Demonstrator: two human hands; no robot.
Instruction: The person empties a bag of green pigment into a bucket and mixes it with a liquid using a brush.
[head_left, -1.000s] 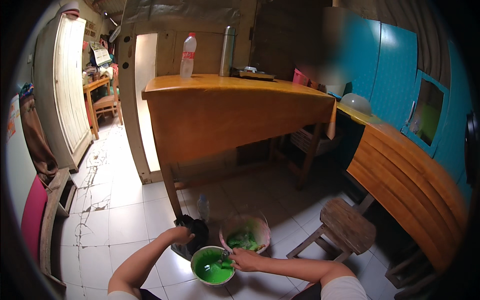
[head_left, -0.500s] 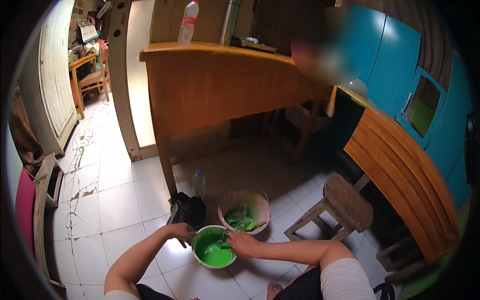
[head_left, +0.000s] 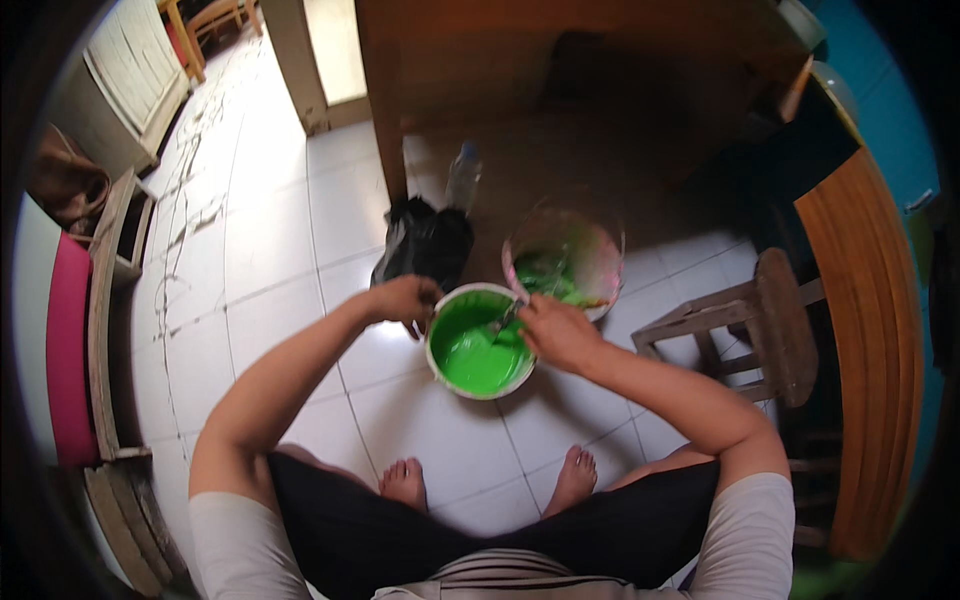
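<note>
Two bare feet (head_left: 405,484) rest on the white tile floor (head_left: 440,430) at the lower middle of the frame. Just beyond, at the centre, is a white-rimmed bowl (head_left: 462,312) of bright green liquid. The right hand (head_left: 562,332) has its grip closed on a metal utensil (head_left: 508,316) — tip down in the bowl. The left hand (head_left: 408,303) curves at the bowl's left edge; whether its grip pinches the rim, I cannot tell. Behind the bowl stand a pinkish tub (head_left: 604,262) with green stuff inside and, to its left, a black bag (head_left: 425,243) — then a clear bottle (head_left: 463,182).
</note>
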